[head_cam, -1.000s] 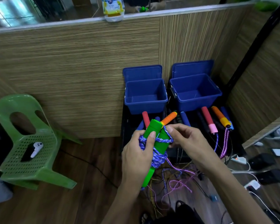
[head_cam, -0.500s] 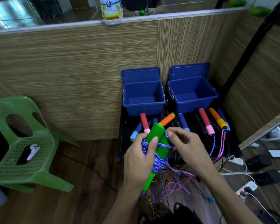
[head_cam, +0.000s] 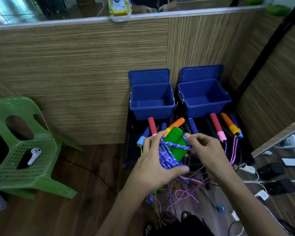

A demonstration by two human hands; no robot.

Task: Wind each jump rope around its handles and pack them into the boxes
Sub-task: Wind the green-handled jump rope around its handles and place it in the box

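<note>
My left hand grips a pair of green handles held side by side, with a blue-and-white rope coiled round them. My right hand pinches a strand of that rope at the handles' right side. Two open blue boxes stand behind on a black table: the left box and the right box, both without ropes inside. Several other jump ropes lie in front of them, among them a red handle, an orange handle and a blue handle.
Loose pink, purple and yellow ropes hang tangled below the table. A green plastic chair with a white controller stands at the left. Phones, chargers and cables lie on the floor at the right. A wood-panel wall runs behind.
Both hands have tilted the green handles so that their tops face me. My right hand has drawn a rope strand across the handles' front.
</note>
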